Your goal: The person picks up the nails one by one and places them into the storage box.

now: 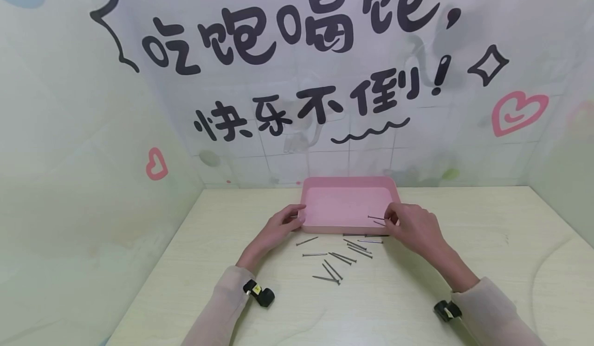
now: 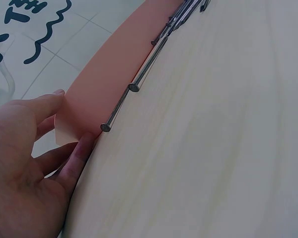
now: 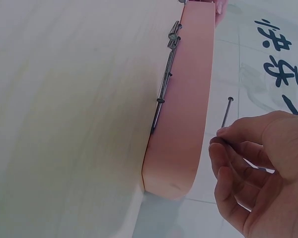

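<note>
Read in black on white wall (image 1: 287, 75): "吃饱喝饱,快乐不倒!" Noted: shallow pink rectangular tray (image 1: 345, 201), pinched in left hand (image 1: 280, 225), contents partly hidden; grey metal nail (image 3: 227, 113), clamped in right hand (image 1: 415, 227) above tray's right end; loose nails (image 1: 315, 254) in front.

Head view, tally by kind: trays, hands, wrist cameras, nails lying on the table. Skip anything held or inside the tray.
Pink tray: 1
Hands: 2
Wrist cameras: 2
Nails on table: 13 distinguishable; some overlap
Total: 18
</note>
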A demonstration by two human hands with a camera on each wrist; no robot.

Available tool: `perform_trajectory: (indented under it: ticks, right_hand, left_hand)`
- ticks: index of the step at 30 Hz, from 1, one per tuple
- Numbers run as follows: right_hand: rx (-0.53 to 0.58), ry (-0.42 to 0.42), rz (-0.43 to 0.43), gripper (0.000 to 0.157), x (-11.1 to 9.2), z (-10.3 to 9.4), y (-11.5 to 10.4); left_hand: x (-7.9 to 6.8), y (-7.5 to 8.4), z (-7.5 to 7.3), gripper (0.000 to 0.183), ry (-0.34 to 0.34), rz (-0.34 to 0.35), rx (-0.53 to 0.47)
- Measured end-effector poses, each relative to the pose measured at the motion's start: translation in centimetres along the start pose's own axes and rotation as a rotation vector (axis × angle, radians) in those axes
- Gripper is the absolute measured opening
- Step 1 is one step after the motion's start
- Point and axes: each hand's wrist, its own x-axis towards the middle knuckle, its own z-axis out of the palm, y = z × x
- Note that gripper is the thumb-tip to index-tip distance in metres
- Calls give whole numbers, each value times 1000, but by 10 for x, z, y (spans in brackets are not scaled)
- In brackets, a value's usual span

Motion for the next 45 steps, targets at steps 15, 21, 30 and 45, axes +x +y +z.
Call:
perform_trajectory:
  ticks: [15, 21, 30, 45]
  right_hand:
    - [11, 12, -9, 3, -1, -2, 1]
    - [5, 18, -23, 4, 0, 0, 1]
    - [17, 7, -30, 3, -1, 0, -3]
    - [46, -145, -79, 5, -5, 1, -23]
  left_hand:
    - [1, 1, 0, 49, -16, 13, -11]
    - [1, 2, 1, 48, -10, 6, 3]
    - [-1, 3, 1, 46, -1, -9, 0]
    - [0, 3, 1, 46, -2, -5, -10]
